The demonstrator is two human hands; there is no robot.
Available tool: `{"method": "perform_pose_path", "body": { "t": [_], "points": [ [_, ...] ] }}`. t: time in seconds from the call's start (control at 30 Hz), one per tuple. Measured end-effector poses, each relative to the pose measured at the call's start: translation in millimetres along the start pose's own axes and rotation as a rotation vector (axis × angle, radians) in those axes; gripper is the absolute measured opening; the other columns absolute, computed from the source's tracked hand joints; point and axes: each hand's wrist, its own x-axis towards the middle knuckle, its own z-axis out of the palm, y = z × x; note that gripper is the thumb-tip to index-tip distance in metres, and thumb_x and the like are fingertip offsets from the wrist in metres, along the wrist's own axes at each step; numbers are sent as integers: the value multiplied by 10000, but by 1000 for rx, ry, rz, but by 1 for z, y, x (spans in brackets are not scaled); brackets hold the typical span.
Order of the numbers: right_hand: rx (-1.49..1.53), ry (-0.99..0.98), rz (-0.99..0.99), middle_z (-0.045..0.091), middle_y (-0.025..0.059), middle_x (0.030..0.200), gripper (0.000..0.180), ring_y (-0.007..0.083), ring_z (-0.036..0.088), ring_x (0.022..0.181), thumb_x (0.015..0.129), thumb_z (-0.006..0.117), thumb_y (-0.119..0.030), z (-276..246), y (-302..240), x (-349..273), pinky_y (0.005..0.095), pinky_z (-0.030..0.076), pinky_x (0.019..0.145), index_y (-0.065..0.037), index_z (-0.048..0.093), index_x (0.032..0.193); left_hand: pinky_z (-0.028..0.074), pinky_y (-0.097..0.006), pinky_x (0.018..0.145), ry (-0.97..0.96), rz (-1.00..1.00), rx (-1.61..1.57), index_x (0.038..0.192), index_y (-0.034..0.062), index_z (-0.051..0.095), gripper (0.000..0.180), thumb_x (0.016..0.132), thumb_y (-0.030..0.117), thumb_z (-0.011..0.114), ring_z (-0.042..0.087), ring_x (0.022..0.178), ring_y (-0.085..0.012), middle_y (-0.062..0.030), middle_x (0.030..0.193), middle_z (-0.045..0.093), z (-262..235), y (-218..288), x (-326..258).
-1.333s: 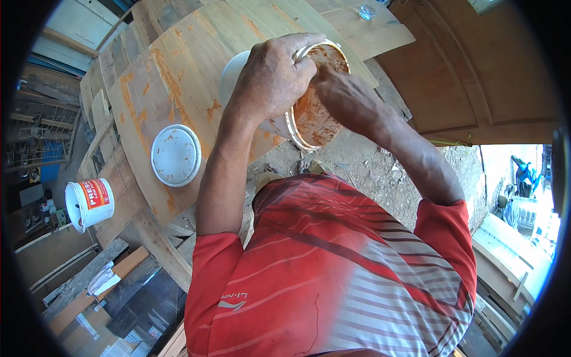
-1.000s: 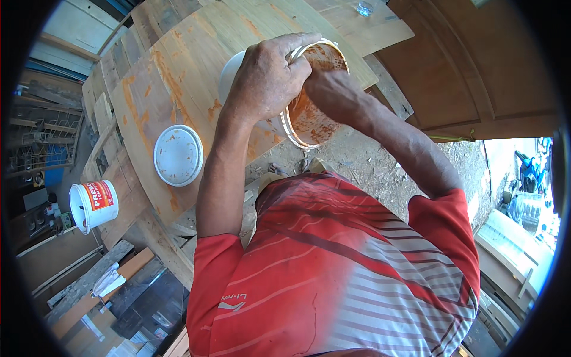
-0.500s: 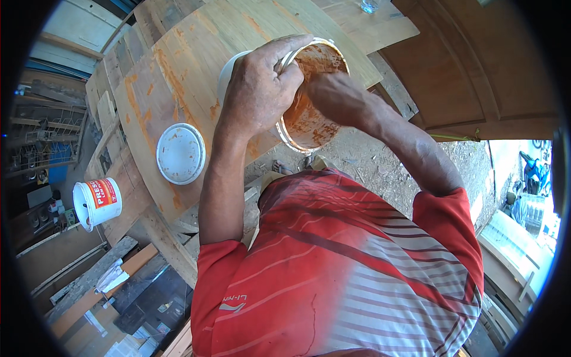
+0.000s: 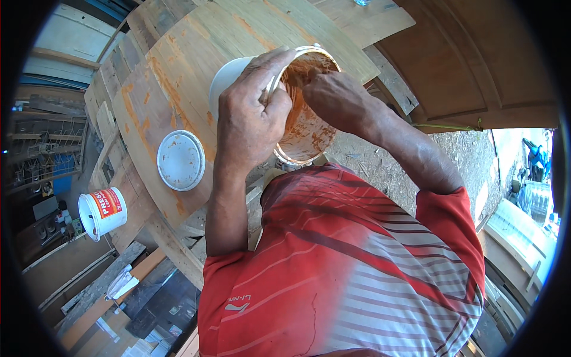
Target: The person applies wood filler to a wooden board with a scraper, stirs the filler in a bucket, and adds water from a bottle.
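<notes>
A white plastic bucket (image 4: pixel 307 138) is tilted on its side in front of my chest, its mouth facing me. Orange-brown paste smears its inner wall and spots the rim. My left hand (image 4: pixel 253 113) grips the bucket at the left of its rim, thumb by the mouth and fingers along the outside. Into the mouth reaches my right hand (image 4: pixel 336 98), closed, with its fingertips close to the paste-coated wall; whatever it holds is hidden. A round white lid (image 4: pixel 181 160) with orange specks lies on the wooden panel (image 4: pixel 208 35), left of my left forearm.
Orange streaks mark the panel. Beyond its left edge stands a smaller white bucket (image 4: pixel 113 222) with a red-orange label. A large brown wooden door panel (image 4: pixel 458 59) is at the far right. Loose boards (image 4: pixel 143 265) lie at lower left, and rough ground (image 4: pixel 380 160) shows at right.
The bucket and my left hand have shifted slightly left and toward me. My right hand has moved a little up and left inside the mouth, and its fist shows more clearly.
</notes>
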Motion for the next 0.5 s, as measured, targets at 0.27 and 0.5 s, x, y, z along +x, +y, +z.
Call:
{"method": "perform_pose_path", "body": {
  "t": [0.27,0.5],
  "points": [
    [45,-83,-63,685,181,781,162,329,711,709,942,532,-46,-1,-7,5,429,598,630,45,660,902,494,-389,1055,123,47,-28,1322,-9,652,466,874,-85,550,642,1241,-312,-189,1311,677,-4,-6,-14],
    [85,-94,-103,734,165,879,177,315,734,840,922,573,-73,-13,-27,11,418,597,732,3,731,898,443,-356,1104,185,-54,-115,1401,-78,561,431,973,-35,533,598,1278,-239,-182,1374,635,-11,-3,-34]
  ]
}}
